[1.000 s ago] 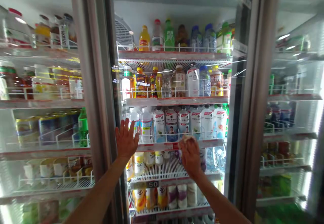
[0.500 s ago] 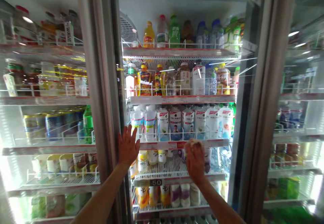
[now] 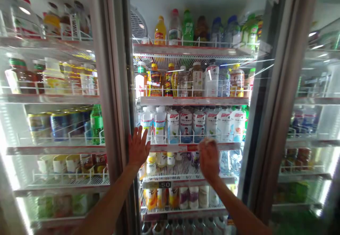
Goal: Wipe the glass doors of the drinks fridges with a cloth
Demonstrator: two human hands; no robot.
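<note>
Head view: a drinks cooler (image 3: 202,1) is seen front on, its middle bay open, with both forearms raised into it.
Left hand (image 3: 138,146): released, with fingers spread and pointing up. The palm lies flat against the inner edge of the door post (image 3: 117,86), level with the third shelf.
Right hand (image 3: 209,159): clenched, back towards the camera, fingers curled round a pale object (image 3: 208,142) that shows just above the knuckles.
Pale object: held at the red-and-white price rail (image 3: 172,147) of the third shelf. Whether it touches the rail or sits just in front of it cannot be told, and its kind is too blurred to settle.
Third shelf: a row of white-labelled bottles (image 3: 186,125) stands upright behind the wire guard, directly above the right hand.
Wire shelf (image 3: 175,173): below the rail and mostly bare at the front. Small yellow-and-white bottles (image 3: 159,159) stand at its back left, between the two hands.
Price tag (image 3: 164,184): dark, reads 50, fixed on the front edge of the wire shelf.
Lower row: orange and purple-white bottles (image 3: 170,196) stand side by side under the wire shelf.
Top shelf: an orange bottle (image 3: 159,31) and a green bottle (image 3: 188,28) stand upright, well apart from both hands.
Left glass door (image 3: 39,136): shut, with cans (image 3: 61,123) standing behind it.
Swung-out door (image 3: 281,86): its frame stands just right of the right forearm.
</note>
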